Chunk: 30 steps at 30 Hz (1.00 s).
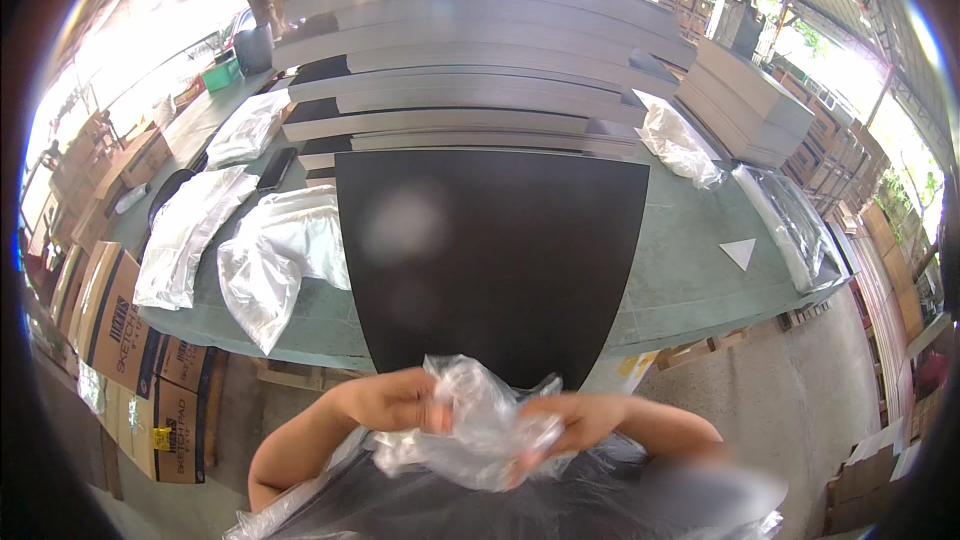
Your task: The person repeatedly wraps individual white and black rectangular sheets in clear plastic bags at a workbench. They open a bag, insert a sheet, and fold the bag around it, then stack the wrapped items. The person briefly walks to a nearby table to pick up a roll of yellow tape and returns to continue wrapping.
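Observation:
Both of my hands grip a crumpled clear plastic bag [470, 405] close to my body. My left hand [405, 402] is closed on its left side, and my right hand [568, 428] is closed on its right side. More clear plastic spreads below, over something dark at the lower edge; whether it is all one piece I cannot tell. Just beyond my hands, a large black board [490, 260] lies on the green table [685, 285], its near end reaching past the table's front edge.
Tall stacks of grey-edged boards [480, 60] stand behind the black board. Folded plastic bags [195, 240] lie at the left, others [785, 225] at the right, near a white triangular scrap [739, 253]. Cardboard cartons [125, 320] are piled at the left below the table.

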Available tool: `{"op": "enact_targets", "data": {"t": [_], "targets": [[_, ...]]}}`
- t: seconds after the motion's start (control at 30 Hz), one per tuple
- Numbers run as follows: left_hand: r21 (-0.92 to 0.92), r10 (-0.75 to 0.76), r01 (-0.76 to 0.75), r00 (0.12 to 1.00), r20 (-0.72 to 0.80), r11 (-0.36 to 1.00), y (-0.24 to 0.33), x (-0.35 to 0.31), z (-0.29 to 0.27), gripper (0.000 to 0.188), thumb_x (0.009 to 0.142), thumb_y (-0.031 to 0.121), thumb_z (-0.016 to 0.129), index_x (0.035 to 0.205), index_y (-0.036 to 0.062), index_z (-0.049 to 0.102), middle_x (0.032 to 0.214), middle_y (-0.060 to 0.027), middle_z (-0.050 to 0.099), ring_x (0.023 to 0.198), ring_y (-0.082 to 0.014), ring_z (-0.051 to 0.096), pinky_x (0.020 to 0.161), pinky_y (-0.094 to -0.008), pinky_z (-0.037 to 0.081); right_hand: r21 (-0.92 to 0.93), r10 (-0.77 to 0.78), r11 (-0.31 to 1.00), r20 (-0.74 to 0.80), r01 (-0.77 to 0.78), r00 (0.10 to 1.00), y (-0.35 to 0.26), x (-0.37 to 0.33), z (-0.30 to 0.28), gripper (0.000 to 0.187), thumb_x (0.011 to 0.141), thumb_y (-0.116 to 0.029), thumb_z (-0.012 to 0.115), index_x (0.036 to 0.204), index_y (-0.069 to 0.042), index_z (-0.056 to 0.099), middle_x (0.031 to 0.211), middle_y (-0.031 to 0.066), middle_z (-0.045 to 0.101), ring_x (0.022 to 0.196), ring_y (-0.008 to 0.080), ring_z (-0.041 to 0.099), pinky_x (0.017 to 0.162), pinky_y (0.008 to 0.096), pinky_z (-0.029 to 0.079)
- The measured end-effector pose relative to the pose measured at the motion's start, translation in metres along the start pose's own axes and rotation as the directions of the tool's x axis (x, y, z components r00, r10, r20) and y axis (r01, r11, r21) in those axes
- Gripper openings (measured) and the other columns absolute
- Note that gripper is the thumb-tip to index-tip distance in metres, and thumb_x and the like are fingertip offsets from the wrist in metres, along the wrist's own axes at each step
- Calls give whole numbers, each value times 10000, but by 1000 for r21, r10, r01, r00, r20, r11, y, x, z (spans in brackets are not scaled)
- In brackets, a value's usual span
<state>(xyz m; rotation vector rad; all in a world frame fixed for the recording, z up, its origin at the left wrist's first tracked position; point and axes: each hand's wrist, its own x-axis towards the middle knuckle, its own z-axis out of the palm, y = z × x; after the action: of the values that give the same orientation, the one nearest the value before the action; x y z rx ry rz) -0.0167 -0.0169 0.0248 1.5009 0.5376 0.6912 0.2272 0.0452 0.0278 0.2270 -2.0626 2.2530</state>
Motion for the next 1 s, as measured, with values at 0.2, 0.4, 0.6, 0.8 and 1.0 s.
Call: {"op": "enact_targets", "data": {"t": [0.2,0.4,0.6,0.8,1.0], "targets": [[-197,224,-211,974,42,957,-3,-19,-29,309,821,104,519,1103,-22,524,799,-112,636,795,-208,608,774,-324,457,-21,301,947,411,-321,861,-1,-22,-23,259,808,-204,556,940,17,574,870,144,600,897,226,560,771,335,424],[936,-400,309,889,-222,166,-3,-14,4,164,744,168,528,838,41,571,638,-117,597,634,-278,611,554,-417,474,-905,583,-314,-422,-287,694,-12,-42,-5,229,796,-228,511,874,-42,619,848,138,617,815,253,586,791,381,434],[764,-173,551,762,-625,-335,7,-35,-59,132,720,150,547,774,51,614,712,-116,602,705,-218,603,566,-332,468,-880,649,-310,-473,-361,596,-37,-25,17,185,721,-167,514,741,-56,659,660,134,615,645,246,616,630,419,475],[919,-230,390,901,-369,55,-3,-22,26,211,783,59,423,970,10,509,949,-67,551,821,-158,527,704,-282,433,-632,593,-676,-772,-380,229,-56,-32,-52,450,799,-353,490,1210,-173,451,1158,35,505,1092,191,412,1000,422,172],[940,-234,280,917,-322,-194,16,-25,-19,248,817,82,399,1037,29,502,1030,-77,538,905,-160,519,763,-282,432,-539,473,-596,-835,-596,282,-3,-66,-95,367,871,-328,360,1193,-196,476,1236,-12,462,1208,199,323,1043,515,-36]]}}
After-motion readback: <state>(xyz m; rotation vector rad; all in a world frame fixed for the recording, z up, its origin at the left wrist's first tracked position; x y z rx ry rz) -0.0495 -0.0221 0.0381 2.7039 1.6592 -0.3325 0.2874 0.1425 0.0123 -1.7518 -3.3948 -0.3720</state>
